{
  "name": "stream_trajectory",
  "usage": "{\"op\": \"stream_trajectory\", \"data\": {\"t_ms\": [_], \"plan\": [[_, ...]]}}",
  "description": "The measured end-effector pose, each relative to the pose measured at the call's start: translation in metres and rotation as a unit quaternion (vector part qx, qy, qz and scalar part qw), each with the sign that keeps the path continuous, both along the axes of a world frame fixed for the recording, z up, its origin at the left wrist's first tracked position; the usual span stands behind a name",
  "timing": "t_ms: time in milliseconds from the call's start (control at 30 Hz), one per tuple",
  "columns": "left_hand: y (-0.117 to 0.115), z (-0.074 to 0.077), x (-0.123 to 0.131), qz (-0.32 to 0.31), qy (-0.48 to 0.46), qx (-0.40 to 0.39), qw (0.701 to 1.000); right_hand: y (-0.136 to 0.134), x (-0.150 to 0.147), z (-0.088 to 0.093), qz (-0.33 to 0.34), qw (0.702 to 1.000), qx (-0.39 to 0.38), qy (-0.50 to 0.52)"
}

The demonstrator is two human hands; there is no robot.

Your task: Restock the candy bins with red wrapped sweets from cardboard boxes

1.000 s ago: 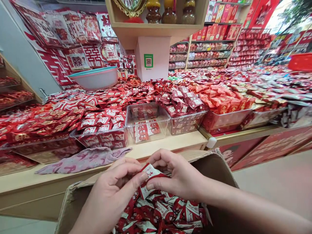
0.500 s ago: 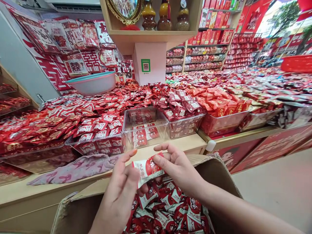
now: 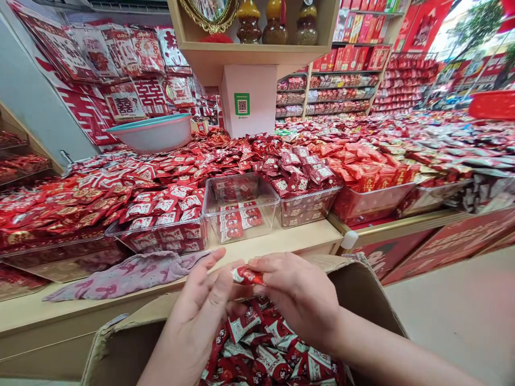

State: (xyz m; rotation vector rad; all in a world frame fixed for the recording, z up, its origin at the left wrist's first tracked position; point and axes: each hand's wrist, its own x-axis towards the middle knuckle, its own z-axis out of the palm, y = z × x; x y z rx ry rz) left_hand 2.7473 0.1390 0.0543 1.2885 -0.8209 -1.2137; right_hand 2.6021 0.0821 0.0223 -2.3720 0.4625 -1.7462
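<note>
Between my two hands is a small red and white candy packet (image 3: 247, 275), partly covered by fingers. My left hand (image 3: 203, 305) has its fingers bent around the packet's left end, with the index finger pointing out. From the right, the fingers and thumb of my right hand (image 3: 301, 295) close on the other end. Below both hands, a cardboard box (image 3: 362, 300) holds a heap of similar red and white packets (image 3: 269, 354). Beyond it stands a clear plastic bin (image 3: 257, 230) with a few packets lying flat in rows at its bottom.
Filled clear bins of red packets (image 3: 161, 214) and maroon packets (image 3: 306, 171) flank that bin. A pink patterned cloth (image 3: 124, 273) lies on the counter ledge (image 3: 277, 242). Further back are a pale blue basin (image 3: 153, 134) and a pillar (image 3: 257, 112) under a shelf.
The packet has turned from showing its broad face to a narrower side. My right hand has rolled over it, its back now facing up, and my left fingers have closed in.
</note>
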Motion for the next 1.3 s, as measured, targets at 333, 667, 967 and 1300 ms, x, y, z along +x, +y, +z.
{"op": "stream_trajectory", "data": {"t_ms": [333,667,967,1300], "plan": [[0.000,0.013,0.006,0.004,0.077,0.029,0.997,0.008,-0.002,-0.003,0.007,0.990,-0.135,0.042],[0.001,0.001,0.010,0.020,-0.019,-0.052,0.998,0.009,-0.020,-0.003,0.120,0.978,0.108,0.132],[0.015,-0.011,0.002,0.063,-0.015,-0.054,0.996,0.008,-0.006,0.009,0.214,0.774,0.594,-0.053],[-0.004,0.002,0.044,0.022,-0.193,-0.050,0.980,-0.042,-0.008,0.043,0.134,0.875,0.463,0.042]]}}
